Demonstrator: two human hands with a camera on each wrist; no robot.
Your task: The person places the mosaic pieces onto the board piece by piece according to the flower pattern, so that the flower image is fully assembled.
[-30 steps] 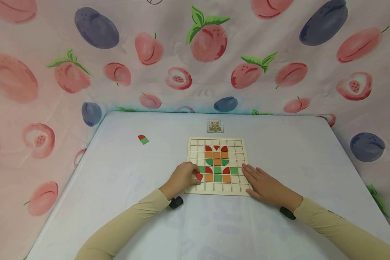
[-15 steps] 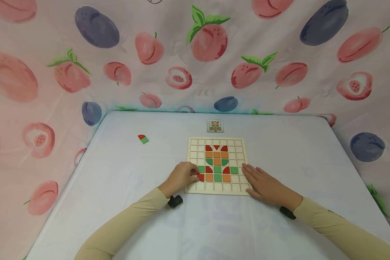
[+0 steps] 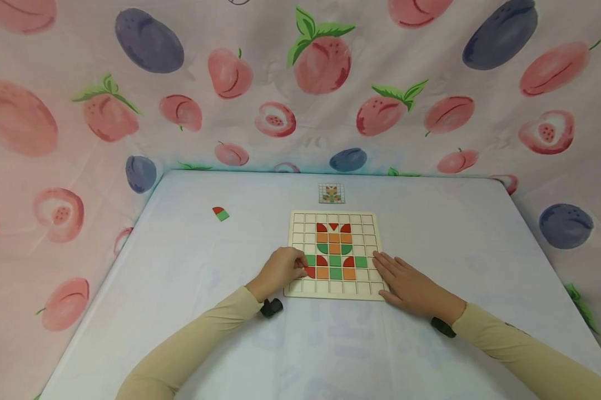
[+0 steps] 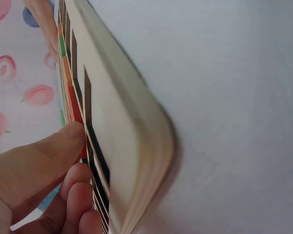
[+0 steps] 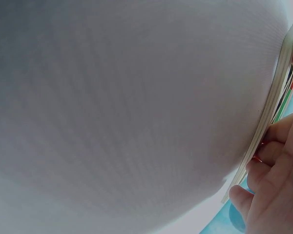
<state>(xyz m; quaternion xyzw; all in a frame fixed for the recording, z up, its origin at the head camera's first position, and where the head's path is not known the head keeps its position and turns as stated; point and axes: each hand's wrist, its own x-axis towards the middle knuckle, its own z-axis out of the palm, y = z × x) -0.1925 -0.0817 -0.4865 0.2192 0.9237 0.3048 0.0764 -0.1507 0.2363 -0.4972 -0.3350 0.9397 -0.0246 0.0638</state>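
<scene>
A pale wooden grid board (image 3: 335,222) lies in the middle of the table, with red, orange and green tiles set in its squares. My left hand (image 3: 280,270) rests at the board's left edge and pinches a red quarter-round tile (image 3: 309,271) down against a square in the row beside the orange tile. In the left wrist view the thumb (image 4: 44,156) presses that red tile (image 4: 77,113) onto the board (image 4: 122,122). My right hand (image 3: 405,283) lies flat with straight fingers on the board's lower right corner. The right wrist view shows those fingers (image 5: 278,146) against the board's edge (image 5: 273,107).
A loose red and green piece (image 3: 220,214) lies on the table to the far left of the board. A small picture card (image 3: 332,193) with the same pattern sits just beyond the board. Fruit-printed cloth walls the table on three sides.
The left hand has lowered the red tile from just above the board down into the grid and shifted it slightly right. The right hand has stayed put.
</scene>
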